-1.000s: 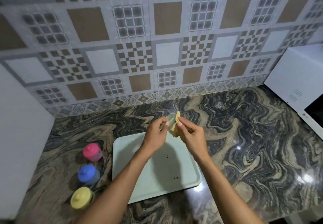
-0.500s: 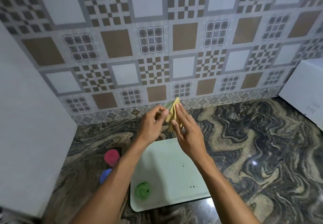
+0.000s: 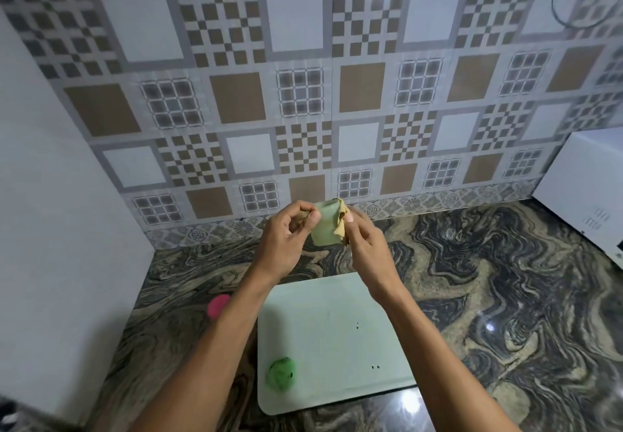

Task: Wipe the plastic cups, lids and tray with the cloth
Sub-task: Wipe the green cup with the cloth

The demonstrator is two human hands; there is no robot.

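Cup (image 3: 323, 229) was held in mid-air, 12 o'clock of tray (image 3: 330, 313). Left hand (image 3: 283, 243) fingers pinched its side. Right hand (image 3: 369, 249) pinched soft cloth (image 3: 341, 229) against its 3 o'clock wall. Likely light, thin, slick plastic: hold it mid-body, gently.

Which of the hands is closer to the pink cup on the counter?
Left. The left hand holds a pale green cup, raised beyond and right of the pink cup. The right hand, pinching the yellow cloth, is farther right still.
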